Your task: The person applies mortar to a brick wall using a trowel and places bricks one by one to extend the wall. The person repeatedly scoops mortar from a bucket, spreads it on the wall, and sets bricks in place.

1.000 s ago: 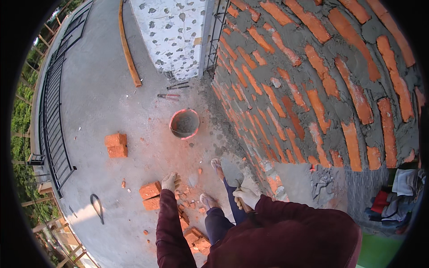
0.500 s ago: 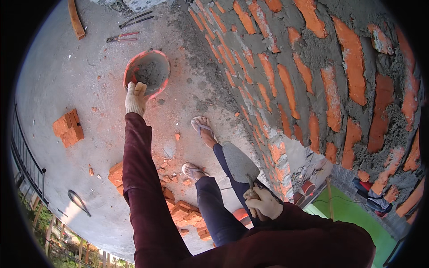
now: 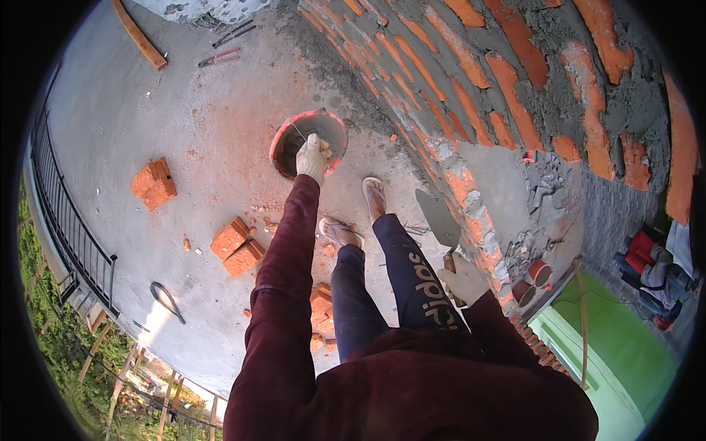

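Here, the left hand (image 3: 312, 157) closes around the bucket's (image 3: 283, 148) handle (image 3: 299, 131); the right hand (image 3: 465, 281) clasps a trowel (image 3: 439, 217).

Maroon sleeves (image 3: 283, 272), cream gloves (image 3: 311, 163), navy trousers (image 3: 357, 294) and flip-flops (image 3: 373, 189) are worn.

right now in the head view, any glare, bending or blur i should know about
In the head view, the black railing bows along the left rim and the corners go black; in that same view, a bright patch lights the grey floor at lower left; there too, the trowel shows a clear outline, while the greenery looks softer.
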The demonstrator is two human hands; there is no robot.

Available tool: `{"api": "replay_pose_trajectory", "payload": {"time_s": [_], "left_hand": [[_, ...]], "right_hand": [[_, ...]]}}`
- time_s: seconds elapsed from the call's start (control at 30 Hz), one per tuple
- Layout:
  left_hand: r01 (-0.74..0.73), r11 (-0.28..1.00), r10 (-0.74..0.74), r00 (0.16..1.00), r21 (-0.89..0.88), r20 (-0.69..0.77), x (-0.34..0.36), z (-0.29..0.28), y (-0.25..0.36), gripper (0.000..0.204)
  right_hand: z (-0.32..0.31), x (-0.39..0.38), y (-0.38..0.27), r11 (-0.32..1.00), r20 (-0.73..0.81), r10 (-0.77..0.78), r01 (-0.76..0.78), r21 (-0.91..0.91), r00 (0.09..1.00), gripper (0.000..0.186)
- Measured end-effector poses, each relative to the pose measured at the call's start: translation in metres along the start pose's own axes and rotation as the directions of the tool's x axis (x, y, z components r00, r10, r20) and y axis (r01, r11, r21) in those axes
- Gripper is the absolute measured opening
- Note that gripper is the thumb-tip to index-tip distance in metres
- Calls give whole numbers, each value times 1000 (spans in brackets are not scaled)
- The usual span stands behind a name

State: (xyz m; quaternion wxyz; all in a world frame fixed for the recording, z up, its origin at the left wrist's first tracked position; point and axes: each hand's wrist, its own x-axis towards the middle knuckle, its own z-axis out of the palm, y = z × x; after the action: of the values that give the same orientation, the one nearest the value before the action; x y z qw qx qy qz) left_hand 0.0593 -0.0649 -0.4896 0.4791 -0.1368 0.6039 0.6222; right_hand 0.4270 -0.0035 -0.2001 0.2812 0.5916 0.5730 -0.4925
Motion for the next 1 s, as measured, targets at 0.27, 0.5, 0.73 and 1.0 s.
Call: {"api": "replay_pose_trajectory", "payload": {"time_s": [0.27,0.5,0.73,1.0], "left_hand": [[211,974,-201,973,-84,114,-43,2,-203,41],[81,919,-43,994,386,-104,-65,-27,-324,39],[-160,835,190,982,526,-3,49,-87,-339,62],[-220,785,128,972,579,196,54,-99,-364,43]], "right_hand": [[0,186,18,645,166,-211,265,-717,963,41],[97,378,22,-18,456,-140,458,-889,879,40],[162,472,91,83,220,-266,250,-965,938,43],[113,428,129,459,472,-191,503,-732,861,38]]}}
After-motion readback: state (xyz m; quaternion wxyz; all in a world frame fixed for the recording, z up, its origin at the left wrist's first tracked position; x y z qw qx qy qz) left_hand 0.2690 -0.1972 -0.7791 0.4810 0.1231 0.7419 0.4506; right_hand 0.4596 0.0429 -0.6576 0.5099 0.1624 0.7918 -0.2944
